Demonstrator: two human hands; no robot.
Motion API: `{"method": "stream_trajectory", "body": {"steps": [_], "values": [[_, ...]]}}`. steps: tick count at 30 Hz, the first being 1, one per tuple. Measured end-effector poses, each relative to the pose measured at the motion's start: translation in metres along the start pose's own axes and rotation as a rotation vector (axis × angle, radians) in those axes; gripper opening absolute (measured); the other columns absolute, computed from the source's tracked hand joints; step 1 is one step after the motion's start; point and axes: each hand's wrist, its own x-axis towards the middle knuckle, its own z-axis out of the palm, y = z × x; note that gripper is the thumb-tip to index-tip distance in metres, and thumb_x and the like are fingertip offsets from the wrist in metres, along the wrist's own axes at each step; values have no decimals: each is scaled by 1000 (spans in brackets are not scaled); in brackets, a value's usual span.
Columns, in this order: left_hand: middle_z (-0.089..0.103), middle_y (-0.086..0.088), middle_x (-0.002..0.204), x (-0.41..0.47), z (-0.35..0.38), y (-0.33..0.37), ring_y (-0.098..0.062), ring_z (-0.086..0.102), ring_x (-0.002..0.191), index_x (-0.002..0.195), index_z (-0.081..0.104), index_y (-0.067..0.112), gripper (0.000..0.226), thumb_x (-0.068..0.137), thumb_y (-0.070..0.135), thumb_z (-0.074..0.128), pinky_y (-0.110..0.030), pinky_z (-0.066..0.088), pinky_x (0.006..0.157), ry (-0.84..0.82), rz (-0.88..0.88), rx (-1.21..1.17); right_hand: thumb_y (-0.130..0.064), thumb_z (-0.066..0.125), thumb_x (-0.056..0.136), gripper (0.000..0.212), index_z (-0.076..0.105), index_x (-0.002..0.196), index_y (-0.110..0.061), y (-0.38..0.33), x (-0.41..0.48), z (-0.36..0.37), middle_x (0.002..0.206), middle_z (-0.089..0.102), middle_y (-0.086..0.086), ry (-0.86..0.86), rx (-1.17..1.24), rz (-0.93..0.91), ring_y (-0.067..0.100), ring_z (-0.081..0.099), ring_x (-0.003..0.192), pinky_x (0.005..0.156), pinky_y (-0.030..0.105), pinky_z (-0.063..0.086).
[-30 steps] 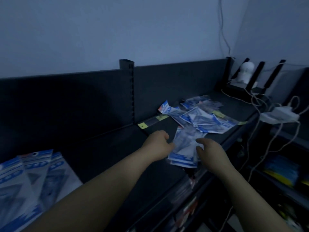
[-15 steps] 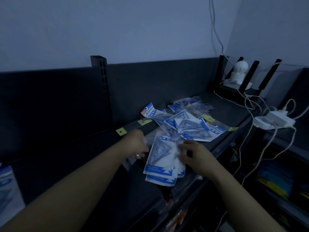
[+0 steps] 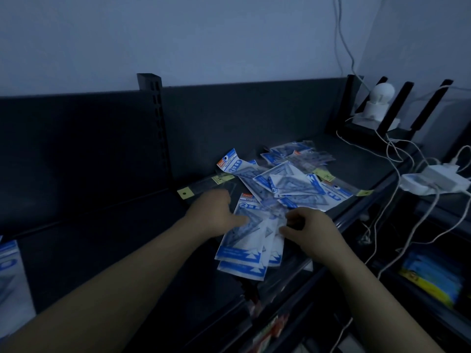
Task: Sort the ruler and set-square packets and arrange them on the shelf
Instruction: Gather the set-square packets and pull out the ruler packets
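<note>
Set-square packets in blue and white lie in two lots on the dark shelf [image 3: 102,250], and I place both from the slotted upright [image 3: 155,123] in its back panel. A fan of packets [image 3: 242,245], three or so overlapped, sits right of the upright and toward the shelf's front edge, its lower ends reaching out over that edge. The person's left grip [image 3: 216,215] holds the fan from the side nearer the upright, thumb laid flat across the top packet, the other fingers hidden behind the hand. The right grip [image 3: 305,230] has its fingers curled in at the fan's far edge and pinches the plastic there. Further right of the upright, and closer to the back panel, a loose heap [image 3: 293,182] of the same packets lies crisscrossed, its nearest packets touching the top of the fan. Between the upright and the heap a clear sleeve with a yellow tag [image 3: 184,193] lies flat. Far left of the upright, at the picture's edge, more flat packets [image 3: 10,276] lie on the shelf. Far right of it stands a round white device [image 3: 378,100], with a white adapter [image 3: 438,179] and trailing cables [image 3: 392,159] below that. The light is dim, so the packets' print is not readable.
</note>
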Motion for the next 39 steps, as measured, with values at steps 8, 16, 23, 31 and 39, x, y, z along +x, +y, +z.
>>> {"method": "stream_trajectory", "body": {"steps": [8, 16, 23, 31, 39], "values": [[67, 6, 81, -12, 17, 17, -6, 62, 73, 77, 69, 20, 35, 52, 31, 91, -24, 54, 61, -194, -88, -300, -17, 75, 79, 34, 54, 104, -24, -12, -9, 7, 83, 63, 4, -81, 255, 38, 16, 60, 68, 62, 33, 51], [73, 0, 93, -30, 9, 10, -12, 69, 82, 82, 70, 20, 14, 74, 17, 80, -24, 54, 70, -205, -82, -570, 0, 70, 81, 25, 52, 92, -12, -19, -23, 3, 85, 63, 14, -118, 740, 44, 21, 61, 74, 60, 24, 49], [70, -10, 103, -56, -10, -13, -22, 69, 91, 110, 60, 8, 39, 76, 5, 78, -38, 58, 78, -131, -174, -873, 4, 66, 83, 21, 53, 91, -9, -47, -30, 14, 76, 58, 9, -108, 872, -7, 23, 60, 74, 68, 32, 51], [70, -9, 102, -127, -58, -65, -26, 69, 90, 102, 61, 12, 31, 76, -1, 75, -44, 58, 79, 137, -287, -917, -5, 66, 86, 17, 60, 103, -3, -114, -62, 58, 95, 71, 18, -269, 851, 20, 29, 69, 82, 76, 42, 58], [67, -1, 98, -203, -115, -146, -16, 65, 83, 108, 60, 14, 31, 81, 6, 73, -27, 52, 61, 338, -414, -839, -7, 63, 88, 6, 65, 84, -12, -208, -93, 121, 88, 72, 8, -354, 758, -86, 20, 70, 77, 65, 34, 58]]}}
